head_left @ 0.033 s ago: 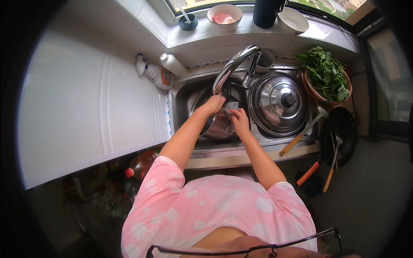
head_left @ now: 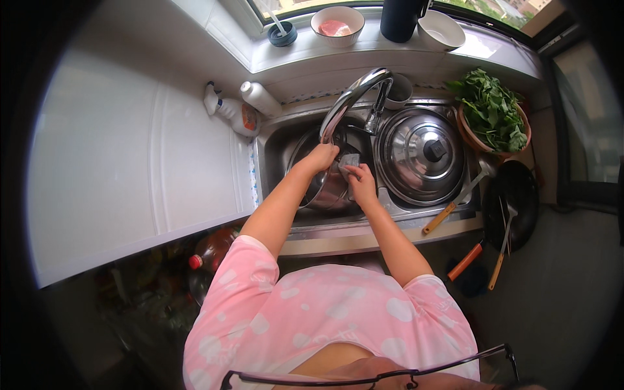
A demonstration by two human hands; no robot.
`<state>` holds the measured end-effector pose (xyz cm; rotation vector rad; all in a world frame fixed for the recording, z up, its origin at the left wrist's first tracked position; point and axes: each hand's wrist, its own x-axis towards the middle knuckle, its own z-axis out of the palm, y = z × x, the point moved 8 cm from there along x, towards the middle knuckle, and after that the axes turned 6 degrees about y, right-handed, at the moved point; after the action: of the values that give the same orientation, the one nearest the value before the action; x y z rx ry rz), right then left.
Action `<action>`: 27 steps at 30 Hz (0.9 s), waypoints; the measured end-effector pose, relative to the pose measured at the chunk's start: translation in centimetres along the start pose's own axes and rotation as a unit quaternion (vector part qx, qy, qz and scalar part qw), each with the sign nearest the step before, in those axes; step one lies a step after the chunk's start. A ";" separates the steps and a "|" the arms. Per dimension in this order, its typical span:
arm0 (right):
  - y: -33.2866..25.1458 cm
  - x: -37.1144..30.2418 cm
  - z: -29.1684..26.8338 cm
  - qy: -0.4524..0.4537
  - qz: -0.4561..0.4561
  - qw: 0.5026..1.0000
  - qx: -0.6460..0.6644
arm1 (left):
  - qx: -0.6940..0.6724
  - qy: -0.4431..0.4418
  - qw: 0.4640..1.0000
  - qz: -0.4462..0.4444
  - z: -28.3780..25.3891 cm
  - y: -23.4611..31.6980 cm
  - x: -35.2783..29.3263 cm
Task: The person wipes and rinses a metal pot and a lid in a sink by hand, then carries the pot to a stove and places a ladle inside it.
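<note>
In the left basin of the steel sink (head_left: 272, 153) rests a shiny metal pot (head_left: 333, 197), its rim curving round the hands. My left hand (head_left: 321, 158) is closed over the pot, under the faucet (head_left: 354, 97); what its fingers grip, beside a dark part of the pot, is hidden. A crumpled grey cloth (head_left: 351, 160) is pinched in my right hand (head_left: 362, 183) against the inner side of the pot. No stream of water can be made out below the spout.
A steel lid (head_left: 409, 162) covers the right basin. Beside it are a bowl of leafy greens (head_left: 493, 114), a wooden-handled spatula (head_left: 448, 211) and a black wok (head_left: 520, 201). A spray bottle (head_left: 240, 116) and white bottle (head_left: 261, 99) stand left. Bowls (head_left: 338, 27) line the sill.
</note>
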<state>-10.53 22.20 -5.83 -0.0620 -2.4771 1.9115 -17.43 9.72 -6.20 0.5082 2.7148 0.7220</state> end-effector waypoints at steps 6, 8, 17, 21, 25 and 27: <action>0.4 0.2 -0.7 0.023 0.025 0.999 0.039 | -0.080 0.051 0.993 -0.066 -1.1 -2.1 -2.2; 0.5 0.5 -1.7 0.045 0.053 0.997 0.040 | -0.211 0.038 0.952 -0.218 -0.4 -2.7 -3.6; -2.8 1.3 -2.2 0.081 -0.063 0.994 -0.041 | -0.407 0.176 0.859 -0.255 -0.5 -2.2 -9.0; -4.3 0.8 0.0 0.022 -0.155 0.980 -0.121 | -0.243 0.234 0.908 -0.248 -1.7 -0.7 -10.0; -3.9 0.0 1.8 0.008 -0.184 0.960 -0.210 | -0.186 0.267 0.909 -0.261 -2.5 -0.2 -11.3; -4.9 -0.1 2.7 0.003 -0.197 0.954 -0.227 | -0.187 0.293 0.904 -0.249 -2.7 -0.2 -11.5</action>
<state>-10.65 18.30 -1.78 0.3915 -2.6159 1.1713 -8.09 3.82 -1.99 -0.5686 2.8905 1.3582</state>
